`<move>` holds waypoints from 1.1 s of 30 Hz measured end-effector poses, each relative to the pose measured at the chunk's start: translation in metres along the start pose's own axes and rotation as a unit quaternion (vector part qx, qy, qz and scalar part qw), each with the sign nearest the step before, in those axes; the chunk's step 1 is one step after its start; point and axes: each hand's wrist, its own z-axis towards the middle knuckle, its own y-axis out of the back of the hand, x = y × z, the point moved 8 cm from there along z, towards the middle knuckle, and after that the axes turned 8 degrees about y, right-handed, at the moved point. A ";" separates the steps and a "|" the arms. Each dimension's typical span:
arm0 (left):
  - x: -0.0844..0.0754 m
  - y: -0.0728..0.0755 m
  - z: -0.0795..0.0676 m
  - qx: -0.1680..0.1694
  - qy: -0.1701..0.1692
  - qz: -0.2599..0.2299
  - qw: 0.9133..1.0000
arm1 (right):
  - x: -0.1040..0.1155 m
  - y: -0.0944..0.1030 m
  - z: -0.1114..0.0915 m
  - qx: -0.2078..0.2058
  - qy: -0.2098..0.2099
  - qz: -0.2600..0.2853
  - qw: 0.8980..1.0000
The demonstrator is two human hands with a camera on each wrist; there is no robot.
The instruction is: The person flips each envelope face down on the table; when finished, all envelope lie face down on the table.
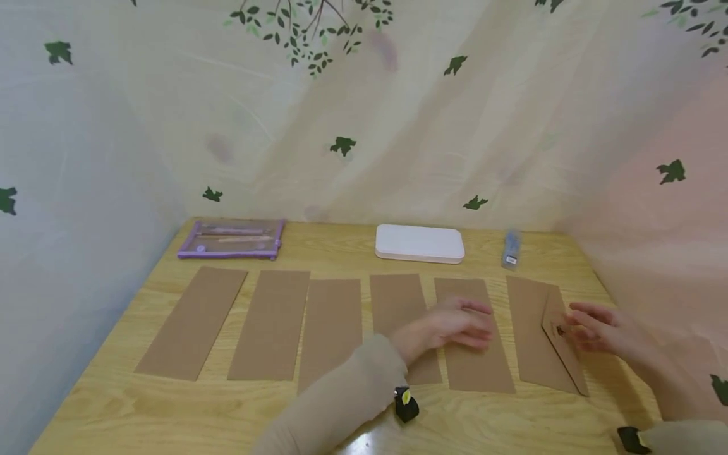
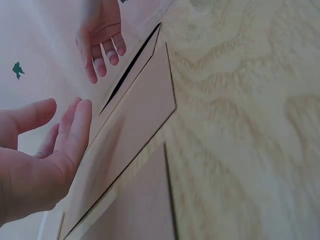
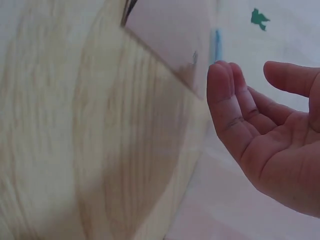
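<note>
Several brown rectangular cardboard-like sheets (image 1: 330, 328) lie in a row across the wooden table. My left hand (image 1: 455, 322) hovers over a sheet (image 1: 478, 366) right of the middle, fingers extended and slightly bent, holding nothing. At the right end lies another brown sheet (image 1: 529, 335), with a raised flap or second piece (image 1: 563, 354) along its right side; a small dark mark shows on it. Beside that piece is my right hand (image 1: 605, 332), its fingers loosely bent. In the right wrist view, a gap separates the right hand's thumb and fingers (image 3: 222, 95), with nothing between them.
Along the back of the table are a purple-edged clear pouch (image 1: 227, 254) with pens inside, a white flat case (image 1: 419, 243) and a small blue packet (image 1: 511, 249). Hanging cloth (image 1: 284, 183) with green bird and leaf prints borders the table.
</note>
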 end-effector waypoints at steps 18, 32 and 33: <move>0.010 -0.022 0.029 0.007 0.012 -0.109 0.994 | -0.026 0.009 0.008 0.000 -0.090 0.081 0.993; 0.019 -0.035 0.033 0.017 0.023 -0.131 0.991 | -0.035 0.010 0.004 0.017 -0.120 0.044 0.992; 0.020 -0.034 0.033 0.017 0.024 -0.131 0.991 | -0.036 0.009 0.004 0.017 -0.125 0.035 0.991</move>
